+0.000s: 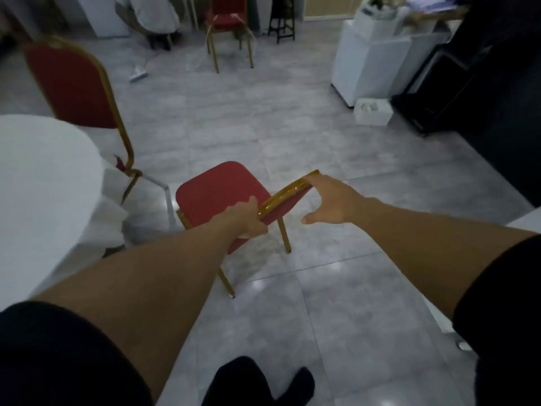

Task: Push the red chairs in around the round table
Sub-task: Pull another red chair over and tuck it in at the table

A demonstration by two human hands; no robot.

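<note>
A red chair (216, 191) with a gold frame stands in front of me, its seat facing away towards the upper left. My left hand (248, 219) is shut on the left end of its backrest top. My right hand (328, 200) rests on the right end of the backrest, fingers on the gold rail and thumb spread apart. The round table (44, 177) under a white cloth is at the left edge. A second red chair (73, 86) stands beside the table with its seat tucked under the cloth. A third red chair (228, 22) stands far back on the floor.
Grey tiled floor (292, 127) lies between the chairs. White cabinets (369, 63) and a white box (373, 111) stand at the right, next to dark furniture (468, 83). A seated person in white (149, 16) and a dark stool (282, 22) are at the back.
</note>
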